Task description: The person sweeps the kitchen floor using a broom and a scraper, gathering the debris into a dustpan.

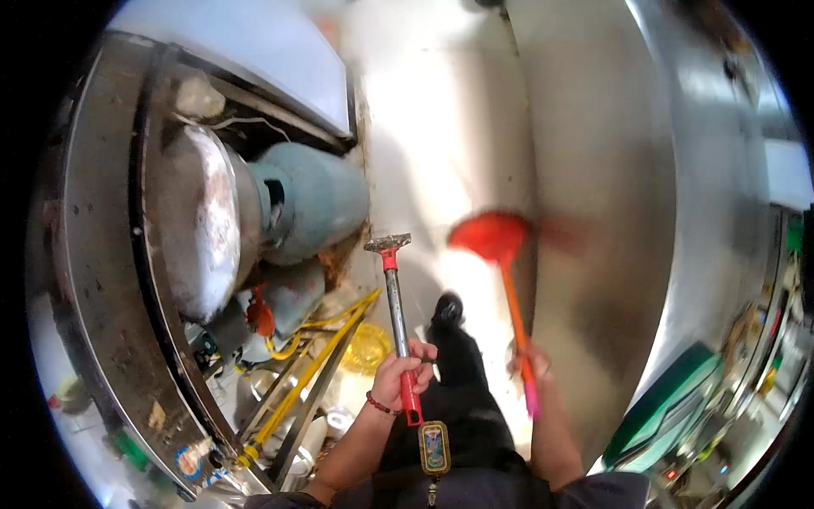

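My left hand [402,379] is closed around the red grip of a long-handled scraper [395,297]. Its metal shaft points away from me and ends in a dirty, wide blade head. On the right, my right hand [532,363] grips the handle of a red-orange tool with a fan-shaped head [496,236]. Motion blurs that head, so I cannot tell whether it is a brush or a plunger. Both tools are held up above the pale floor [424,161], apart from each other.
At left, a grey-green gas cylinder [318,199] lies under a metal counter [106,229], beside a large round metal vessel [199,220]. Yellow hose [292,386] and a yellow basket [366,349] are near my left arm. A steel cabinet front [598,195] runs along the right.
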`<state>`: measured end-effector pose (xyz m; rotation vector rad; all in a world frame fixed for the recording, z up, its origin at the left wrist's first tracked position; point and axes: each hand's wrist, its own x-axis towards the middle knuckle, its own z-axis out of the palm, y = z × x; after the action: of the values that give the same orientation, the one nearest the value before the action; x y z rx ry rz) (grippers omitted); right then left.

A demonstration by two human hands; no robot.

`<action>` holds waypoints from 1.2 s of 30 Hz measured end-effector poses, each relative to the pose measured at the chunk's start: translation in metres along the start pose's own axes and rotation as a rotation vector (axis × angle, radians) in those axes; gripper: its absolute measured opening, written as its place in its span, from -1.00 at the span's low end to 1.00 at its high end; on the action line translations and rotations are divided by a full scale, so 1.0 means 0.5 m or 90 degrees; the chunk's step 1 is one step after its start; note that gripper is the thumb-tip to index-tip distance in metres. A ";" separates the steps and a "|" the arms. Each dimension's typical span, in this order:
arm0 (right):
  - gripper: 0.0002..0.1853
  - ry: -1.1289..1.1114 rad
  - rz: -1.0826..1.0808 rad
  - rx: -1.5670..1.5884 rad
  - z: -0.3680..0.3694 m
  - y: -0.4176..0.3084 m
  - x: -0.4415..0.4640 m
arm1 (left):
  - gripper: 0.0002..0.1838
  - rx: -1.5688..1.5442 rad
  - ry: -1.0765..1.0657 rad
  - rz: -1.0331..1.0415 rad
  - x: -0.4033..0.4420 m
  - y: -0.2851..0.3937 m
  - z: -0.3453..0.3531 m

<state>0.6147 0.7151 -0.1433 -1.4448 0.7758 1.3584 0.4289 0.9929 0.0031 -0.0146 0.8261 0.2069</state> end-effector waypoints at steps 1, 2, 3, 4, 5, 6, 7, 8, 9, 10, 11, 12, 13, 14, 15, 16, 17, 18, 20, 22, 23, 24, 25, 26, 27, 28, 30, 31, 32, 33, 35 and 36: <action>-0.72 -0.007 -0.006 -0.038 0.032 -0.044 -0.055 | -0.85 -0.014 -0.018 0.017 0.035 0.029 0.033; -0.72 -0.027 0.005 -0.013 0.073 -0.088 -0.093 | -0.86 -0.021 -0.053 0.034 0.068 0.054 0.063; -0.73 -0.043 0.022 0.014 0.121 -0.131 -0.121 | -0.87 -0.027 -0.084 0.046 0.102 0.083 0.088; -0.68 -0.061 0.015 0.045 0.175 -0.181 -0.140 | -0.87 -0.037 -0.112 0.053 0.142 0.114 0.106; -0.62 -0.082 0.009 0.077 0.230 -0.232 -0.149 | -0.87 -0.048 -0.127 0.079 0.175 0.148 0.147; -0.54 -0.067 -0.020 0.042 0.297 -0.280 -0.145 | -0.87 -0.051 -0.139 0.101 0.210 0.186 0.177; -0.46 -0.052 -0.047 0.009 0.363 -0.331 -0.131 | -0.87 -0.053 -0.150 0.123 0.248 0.219 0.202; -0.40 -0.114 -0.081 -0.037 0.437 -0.394 -0.106 | -0.87 -0.056 -0.158 0.130 0.286 0.257 0.223; -0.33 -0.175 -0.117 -0.075 0.513 -0.456 -0.074 | -0.87 -0.046 -0.160 0.150 0.322 0.292 0.240; -0.32 -0.216 -0.148 -0.059 0.591 -0.520 -0.029 | -0.86 -0.033 -0.164 0.173 0.366 0.333 0.255; -0.32 -0.258 -0.175 -0.041 0.676 -0.588 0.021 | -0.84 -0.043 -0.179 0.178 0.410 0.370 0.259; -0.33 -0.240 -0.165 -0.065 0.782 -0.675 0.055 | -0.84 -0.038 -0.193 0.178 0.450 0.424 0.273; -0.36 -0.288 -0.172 -0.077 0.863 -0.738 0.140 | -0.83 -0.042 -0.195 0.177 0.472 0.461 0.285; -0.40 -0.286 -0.190 -0.142 0.948 -0.810 0.225 | -0.84 -0.051 -0.193 0.172 0.501 0.498 0.282; -0.51 -0.363 -0.219 -0.132 1.032 -0.868 0.346 | -0.84 -0.070 -0.141 0.165 0.516 0.534 0.287; -0.65 -0.399 -0.167 -0.104 1.120 -0.943 0.429 | -0.84 -0.062 -0.122 0.171 0.527 0.555 0.282; -0.78 -0.421 -0.238 -0.213 1.205 -1.018 0.509 | -0.85 -0.048 -0.108 0.179 0.545 0.582 0.284; -0.88 -0.451 -0.240 -0.271 1.277 -1.096 0.578 | -0.86 -0.029 -0.064 0.179 0.564 0.609 0.287; -0.85 -0.369 -0.213 -0.252 1.349 -1.202 0.678 | -0.85 -0.004 -0.019 0.171 0.598 0.649 0.279; -0.77 -0.361 -0.206 -0.194 1.306 -1.243 0.717 | -0.85 -0.016 0.022 0.165 0.602 0.668 0.281; -0.72 -0.370 -0.216 -0.160 1.243 -1.233 0.733 | -0.86 -0.025 0.033 0.168 0.612 0.673 0.282; -0.68 -0.365 -0.217 -0.142 1.168 -1.207 0.721 | -0.86 -0.039 0.047 0.169 0.612 0.670 0.292; -0.65 -0.370 -0.216 -0.079 1.071 -1.166 0.702 | -0.87 -0.052 0.057 0.173 0.609 0.656 0.312; -0.64 -0.250 -0.210 -0.068 0.991 -1.123 0.623 | -0.87 -0.061 0.051 0.175 0.608 0.644 0.332; -0.60 -0.258 -0.143 -0.023 0.889 -1.083 0.551 | -0.88 -0.060 0.081 0.173 0.603 0.625 0.355; -0.60 -0.210 -0.143 0.035 0.828 -1.003 0.470 | -0.88 -0.066 0.103 0.147 0.591 0.655 0.348; -0.70 -0.041 -0.067 0.098 0.735 -0.909 0.285 | -0.88 -0.061 0.091 0.101 0.590 0.686 0.371; -0.72 -0.042 -0.026 0.138 0.683 -0.878 0.214 | -0.89 -0.052 0.091 0.065 0.589 0.696 0.386; -0.72 0.072 0.106 0.237 0.613 -0.846 0.172 | -0.89 -0.050 0.079 0.046 0.587 0.701 0.400; -0.73 0.058 0.124 0.219 0.593 -0.855 0.120 | -0.90 -0.038 0.079 0.030 0.585 0.716 0.435; -0.74 0.015 0.123 0.202 0.556 -0.891 0.081 | -0.89 0.011 0.068 0.047 0.589 0.715 0.497; -0.74 -0.035 0.142 0.109 0.564 -0.917 0.073 | -0.88 0.024 0.058 0.057 0.599 0.732 0.528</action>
<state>0.9429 1.1333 -0.0519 -1.2108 1.0156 1.4543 0.7496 1.4293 -0.0116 0.0490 0.9228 0.2763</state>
